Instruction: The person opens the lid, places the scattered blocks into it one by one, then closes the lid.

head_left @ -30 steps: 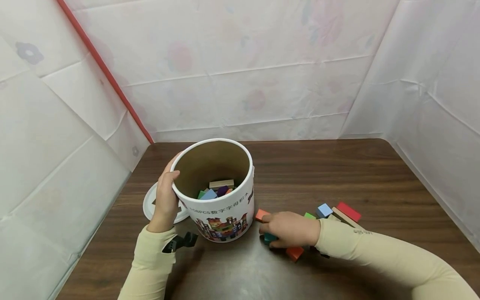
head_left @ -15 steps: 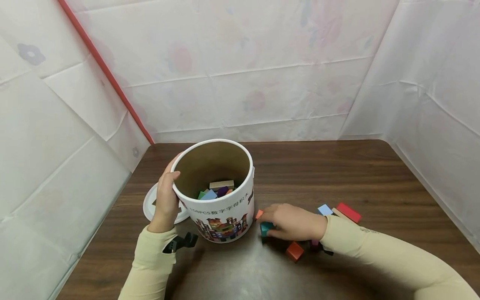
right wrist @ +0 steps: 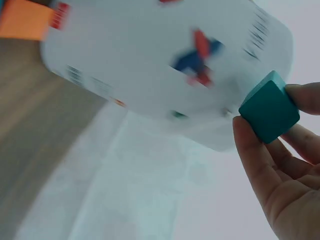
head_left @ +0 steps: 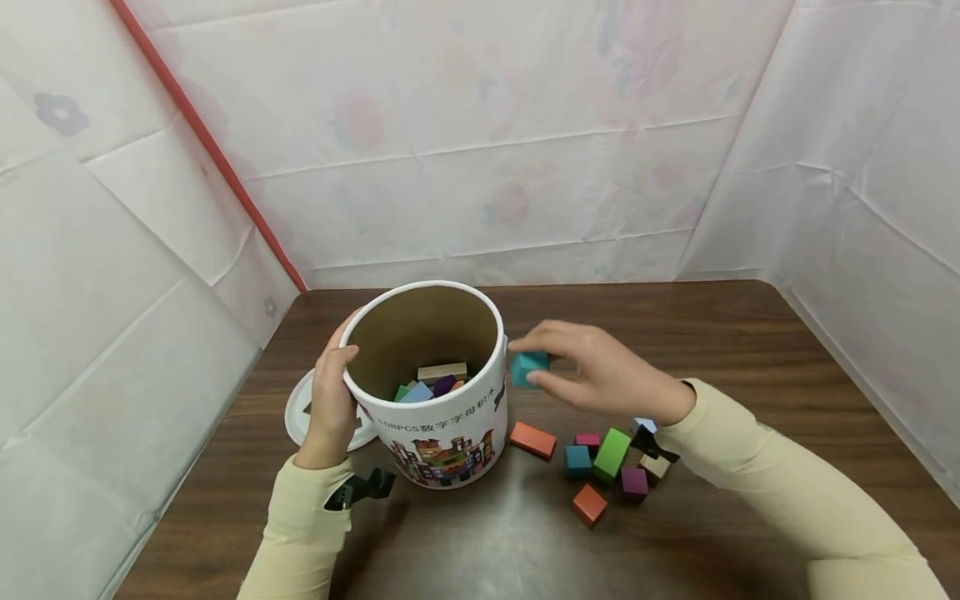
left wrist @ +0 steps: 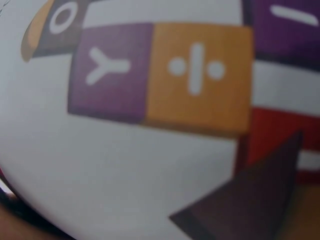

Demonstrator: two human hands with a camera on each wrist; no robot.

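A white round tub [head_left: 442,433] with printed blocks on its side stands open on the brown table [head_left: 675,333]; several coloured blocks lie at its bottom. My left hand [head_left: 330,400] grips the tub's left rim, thumb over the edge. My right hand [head_left: 592,375] pinches a teal cube [head_left: 528,367] in the air just right of the tub's rim. The right wrist view shows the teal cube [right wrist: 269,113] between thumb and fingers, close to the tub wall [right wrist: 160,65]. The left wrist view is filled by the tub's print [left wrist: 160,80].
Loose blocks lie right of the tub: an orange brick [head_left: 532,439], a green one [head_left: 612,454], a small teal one [head_left: 577,459], purple [head_left: 633,482], and red-orange [head_left: 588,503]. The white lid [head_left: 302,408] lies behind the left hand. White sheeting walls the table in.
My right hand has picked the teal cube out of the loose blocks and lifted it up and back, level with the tub's rim. The left hand has stayed on the rim.
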